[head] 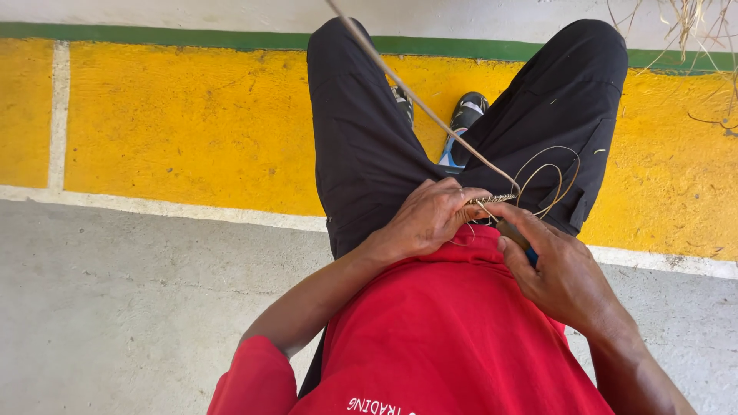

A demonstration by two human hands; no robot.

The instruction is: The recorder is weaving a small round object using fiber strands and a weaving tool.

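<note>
The left hand and right hand meet in the lap, both grips pinched shut on a small coil of woven fibre. A long strand slants from it toward the far left, above the black trousers.

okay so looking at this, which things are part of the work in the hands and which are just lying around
In the work:
left hand and right hand, together gripping a small woven piece
long thin cane strip running up from it
loose fibre loops on the lap

Just lying about:
dry grass stalks, top right
</note>
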